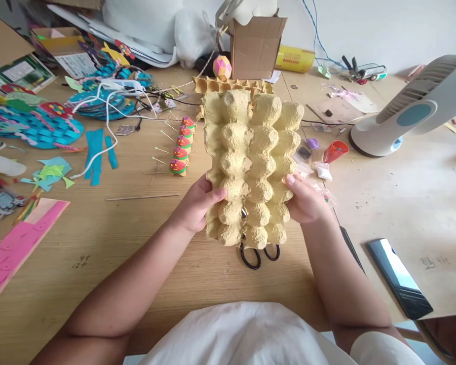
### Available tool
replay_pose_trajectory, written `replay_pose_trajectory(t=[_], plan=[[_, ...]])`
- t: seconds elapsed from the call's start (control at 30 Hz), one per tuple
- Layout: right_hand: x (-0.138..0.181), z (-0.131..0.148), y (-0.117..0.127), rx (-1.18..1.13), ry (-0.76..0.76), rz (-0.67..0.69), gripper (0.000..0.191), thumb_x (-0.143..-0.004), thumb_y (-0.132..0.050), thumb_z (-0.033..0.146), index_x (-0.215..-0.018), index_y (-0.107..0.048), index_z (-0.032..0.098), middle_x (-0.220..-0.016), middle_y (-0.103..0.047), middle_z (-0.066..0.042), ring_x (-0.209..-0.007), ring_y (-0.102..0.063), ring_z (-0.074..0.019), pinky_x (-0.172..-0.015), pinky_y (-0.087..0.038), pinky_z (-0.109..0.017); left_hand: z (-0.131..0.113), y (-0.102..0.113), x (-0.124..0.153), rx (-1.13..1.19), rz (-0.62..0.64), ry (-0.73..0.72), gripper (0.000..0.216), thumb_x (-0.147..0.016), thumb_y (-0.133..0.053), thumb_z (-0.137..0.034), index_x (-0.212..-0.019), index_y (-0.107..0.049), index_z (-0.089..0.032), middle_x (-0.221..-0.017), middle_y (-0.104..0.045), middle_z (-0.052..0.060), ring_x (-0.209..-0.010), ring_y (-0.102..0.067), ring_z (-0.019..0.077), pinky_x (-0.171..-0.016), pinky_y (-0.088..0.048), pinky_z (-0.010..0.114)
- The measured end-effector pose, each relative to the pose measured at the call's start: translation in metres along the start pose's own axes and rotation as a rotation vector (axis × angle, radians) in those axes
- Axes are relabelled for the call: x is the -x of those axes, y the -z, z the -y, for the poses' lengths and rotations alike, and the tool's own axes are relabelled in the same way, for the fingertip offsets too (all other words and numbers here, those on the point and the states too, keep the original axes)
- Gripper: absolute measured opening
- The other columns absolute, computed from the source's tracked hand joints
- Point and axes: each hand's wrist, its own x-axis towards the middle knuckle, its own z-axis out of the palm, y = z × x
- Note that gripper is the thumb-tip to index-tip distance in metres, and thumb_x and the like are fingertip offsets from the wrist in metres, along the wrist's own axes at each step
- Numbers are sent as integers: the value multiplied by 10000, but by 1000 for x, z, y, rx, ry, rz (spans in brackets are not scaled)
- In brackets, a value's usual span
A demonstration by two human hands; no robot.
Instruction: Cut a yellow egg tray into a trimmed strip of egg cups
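Observation:
A yellow pulp egg carton (261,147), with several rows of rounded bumps facing me, is held up above the table. My left hand (197,204) grips its lower left edge, thumb lying on the front. On the right edge, my right hand (307,198) has its thumb pressed against the front and its fingers behind. A gap runs partway down between two columns of bumps. Below the carton, the black handles of scissors (251,257) stick out; their blades are mostly hidden. Another egg carton piece (233,86) lies just behind.
To the left stands a row of painted red and green carton cups (181,147) beside several pins. A thin stick (142,196) lies nearer. A phone (399,278), a white fan (395,111) and a red cup (335,150) are right. Blue woven crafts (34,124) fill the far left.

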Motion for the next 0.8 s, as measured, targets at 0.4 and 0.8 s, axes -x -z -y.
replay_pose_trajectory(t=[0.4,0.8], plan=[[-11,-49,-12,-232,-210,48,412,-754,-661,584,-1000,-668,255,-1027,-788,-50,-1192,-676,-304,-997,-566,-474,22,-8,12,220,91,225,500,-751,-759,-641,-1041,-731,-234,-990,-787,61,-1155,-692,328,-939,-576,419],[-16,-60,-21,-273,-216,45,439,-775,-756,524,-1112,-657,260,-1048,-796,-28,-1057,-717,-274,-968,-577,-441,28,-3,8,245,182,282,584,-726,-802,-620,-1139,-720,-215,-1155,-765,80,-1176,-675,340,-972,-559,448]])
